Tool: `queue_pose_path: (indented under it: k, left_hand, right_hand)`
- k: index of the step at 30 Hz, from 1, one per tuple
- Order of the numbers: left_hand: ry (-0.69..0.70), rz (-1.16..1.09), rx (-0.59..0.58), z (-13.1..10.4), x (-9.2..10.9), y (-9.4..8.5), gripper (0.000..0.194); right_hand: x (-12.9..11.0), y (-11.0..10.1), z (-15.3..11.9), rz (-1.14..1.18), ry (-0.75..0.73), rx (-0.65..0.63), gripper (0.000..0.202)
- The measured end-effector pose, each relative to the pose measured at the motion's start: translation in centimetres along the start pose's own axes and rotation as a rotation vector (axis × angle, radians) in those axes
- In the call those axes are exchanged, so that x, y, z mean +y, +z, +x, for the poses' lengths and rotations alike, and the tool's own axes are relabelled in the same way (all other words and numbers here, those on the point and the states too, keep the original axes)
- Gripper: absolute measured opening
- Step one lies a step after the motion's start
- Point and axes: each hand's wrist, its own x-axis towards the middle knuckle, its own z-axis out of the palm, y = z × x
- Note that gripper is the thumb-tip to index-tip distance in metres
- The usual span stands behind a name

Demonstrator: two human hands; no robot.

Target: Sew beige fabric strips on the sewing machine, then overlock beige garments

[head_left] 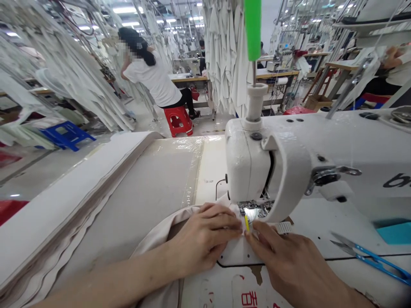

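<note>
At the needle area of a white sewing machine [250, 167], both hands are close together. My left hand [208, 233] is closed on the edge of a pale fabric piece [160, 231], its fingertips just left of the presser foot [248, 210]. The fabric curves from there down along the left forearm. My right hand [289, 256] is closed, index finger and thumb tips beside a small yellow strip [246, 222] in front of the foot. What lies between those fingertips is hidden.
Blue-handled thread snips [369, 254] and a turquoise block [394, 233] lie to the right. Long stacked pale fabric [80, 184] covers the table's left side. Beyond, a person [157, 77] sits on a red stool [178, 119], near hanging white garments [224, 55].
</note>
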Motion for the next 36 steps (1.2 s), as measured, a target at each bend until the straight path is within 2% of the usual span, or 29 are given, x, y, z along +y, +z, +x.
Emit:
queue_pose_path:
  k: [7, 13, 18, 21, 24, 26, 29, 31, 33, 36]
  left_hand:
    - [0.012, -0.051, -0.024, 0.1, 0.1, -0.3, 0.033]
    - [-0.045, -0.093, 0.026, 1.0, -2.1, -0.1, 0.032]
    - [-0.174, 0.014, 0.051, 1.2, -3.3, -0.2, 0.025]
    - [-0.302, 0.108, 0.053, 0.8, -3.2, -0.9, 0.019]
    - [-0.483, 0.259, 0.051, 0.1, -2.7, -1.8, 0.039]
    - [-0.552, 0.327, -0.004, -0.1, -2.4, -2.3, 0.039]
    - [-0.573, 0.337, -0.112, -0.2, -2.2, -3.0, 0.014]
    - [-0.569, 0.324, -0.14, 0.0, -2.0, -3.7, 0.015]
    - [-0.547, 0.291, -0.119, 0.2, -1.6, -4.7, 0.019]
    - [-0.567, 0.121, -0.042, 0.3, -0.7, -6.9, 0.014]
  right_hand:
    - [0.1, 0.3, 0.1, -0.058, -0.034, 0.037, 0.056]
    - [0.9, 1.2, 0.8, -0.254, -0.026, 0.085, 0.051]
    - [1.1, 2.1, 0.4, -0.279, -0.025, 0.085, 0.043]
    - [1.1, 2.2, 0.0, -0.261, 0.007, 0.105, 0.046]
    - [0.9, 1.8, 0.0, -0.258, -0.007, 0.058, 0.051]
    - [0.6, 1.4, 0.2, -0.254, -0.045, 0.031, 0.049]
    - [0.2, 1.1, 0.9, -0.252, -0.09, 0.037, 0.044]
    - [-0.1, 1.2, 1.3, -0.25, -0.113, 0.066, 0.042]
    - [-0.2, 1.2, 1.7, -0.245, -0.153, 0.113, 0.039]
    - [-0.3, 0.8, 1.9, -0.185, -0.187, 0.139, 0.033]
